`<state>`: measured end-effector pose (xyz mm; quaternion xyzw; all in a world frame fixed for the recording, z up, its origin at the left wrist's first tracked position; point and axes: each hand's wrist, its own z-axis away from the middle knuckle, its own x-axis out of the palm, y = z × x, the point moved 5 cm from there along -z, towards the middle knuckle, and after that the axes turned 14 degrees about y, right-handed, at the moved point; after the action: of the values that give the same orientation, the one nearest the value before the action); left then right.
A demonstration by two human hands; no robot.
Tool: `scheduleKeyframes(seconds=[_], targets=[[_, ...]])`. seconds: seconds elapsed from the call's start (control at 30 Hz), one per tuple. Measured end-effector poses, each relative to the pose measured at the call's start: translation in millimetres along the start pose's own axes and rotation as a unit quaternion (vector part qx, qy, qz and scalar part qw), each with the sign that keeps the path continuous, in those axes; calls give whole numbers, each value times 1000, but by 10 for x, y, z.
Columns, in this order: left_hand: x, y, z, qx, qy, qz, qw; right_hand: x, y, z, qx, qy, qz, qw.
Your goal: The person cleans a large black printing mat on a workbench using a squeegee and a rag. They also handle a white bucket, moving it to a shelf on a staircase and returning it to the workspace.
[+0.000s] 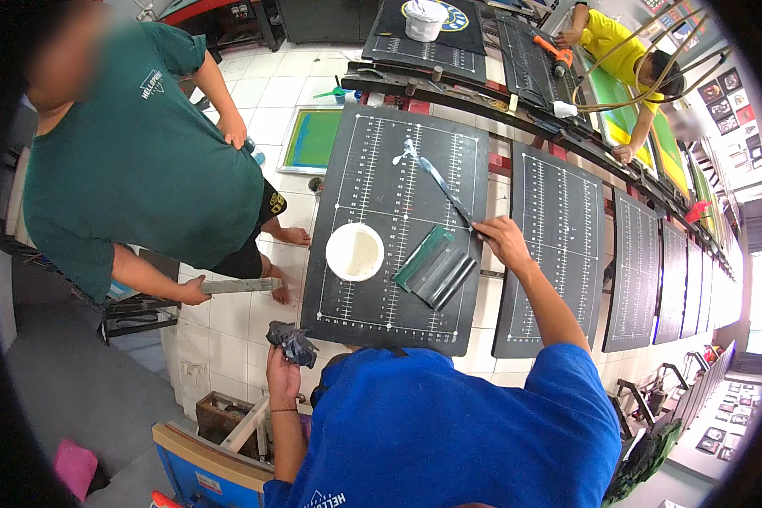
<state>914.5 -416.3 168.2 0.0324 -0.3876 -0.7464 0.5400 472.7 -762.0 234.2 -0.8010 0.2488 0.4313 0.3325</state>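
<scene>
My right hand (pixel 505 243) is closed round the dark handle end of a long, thin spatula (pixel 445 190). Its pale-smeared blade points toward a dab of white ink (pixel 409 152) on the black, ruled printing board (pixel 364 178). Whether the blade touches the board I cannot tell. Down by the board's near left corner, my left hand (pixel 283 378) grips a crumpled dark rag (pixel 293 343). A round white tub (pixel 354 252) with pale contents stands on the board. Beside it lies a squeegee (pixel 436 267) with a green part and a dark, shiny grip.
A person in a green shirt (pixel 144 169) stands at the left, holding a flat grey bar (pixel 239 285). More black boards (pixel 553 254) run off to the right. Across the rail, a person in yellow (pixel 611 38) leans over green screens; an orange tool (pixel 559 57) lies nearby.
</scene>
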Motion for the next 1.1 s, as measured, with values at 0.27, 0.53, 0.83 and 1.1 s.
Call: scheduleKeyframes(seconds=[0.27,0.53,0.83,1.1], targets=[[-181,-39,-135,5,-8,23,1000,-840,-476,-212,314,220,-251,889],[-12,-30,-125,13,-24,29,999,-743,-2028,-1060,103,82,-238,962],[-210,-12,-97,23,-9,41,999,-59,-2434,-1091,-42,-8,-180,983],[-497,-41,-48,30,11,43,999,-132,-910,-679,420,120,-407,802]])
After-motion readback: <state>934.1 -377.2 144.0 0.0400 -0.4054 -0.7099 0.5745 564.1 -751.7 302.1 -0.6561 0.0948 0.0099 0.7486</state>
